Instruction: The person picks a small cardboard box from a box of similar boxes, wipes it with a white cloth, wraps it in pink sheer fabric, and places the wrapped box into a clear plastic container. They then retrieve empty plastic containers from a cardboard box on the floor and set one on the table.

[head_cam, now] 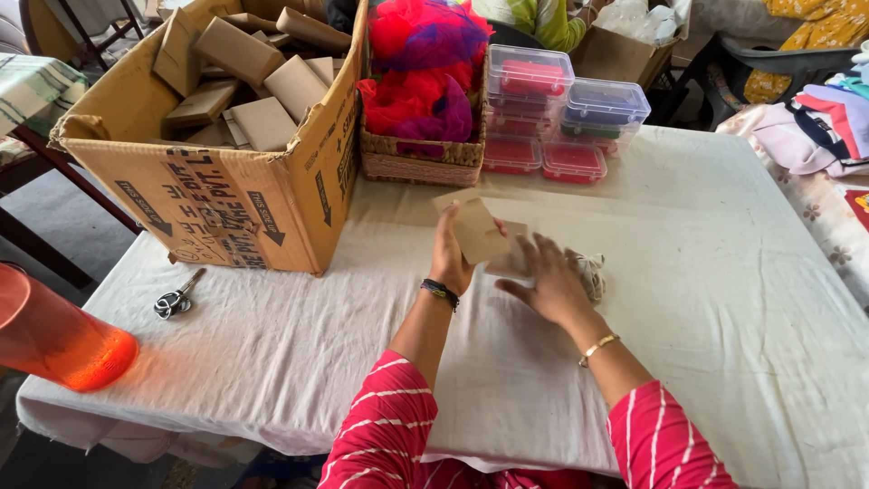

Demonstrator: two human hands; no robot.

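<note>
At the far left edge an orange translucent tumbler [56,340] lies tipped at the near corner of the surface [724,299], which is covered by a white cloth. Just right of it, a pair of scissors [177,298] lies flat on the cloth. Behind the scissors stands a large open cardboard carton [226,208], filled with small brown boxes [237,50] heaped loosely inside. Right of the carton, at the far side, a woven basket [421,156] holds bunches of red and purple net fabric [421,63]. Beside the basket is a stack of clear plastic containers [561,113] with red and blue contents.

In the middle, the left hand [450,258] holds a flat piece of brown cardboard [475,228]; its grip is closed on the piece's near left edge, lifting it tilted above the cloth. The right hand [548,285] hovers just right of it with fingers spread and grip wide, over a second brown piece [511,263] lying on the cloth; whether it touches that piece I cannot tell. A small white bundle of string [590,272] lies just beyond the right hand. At the far right, folded clothes [815,127] in pastel colours are piled beside the surface.
</note>
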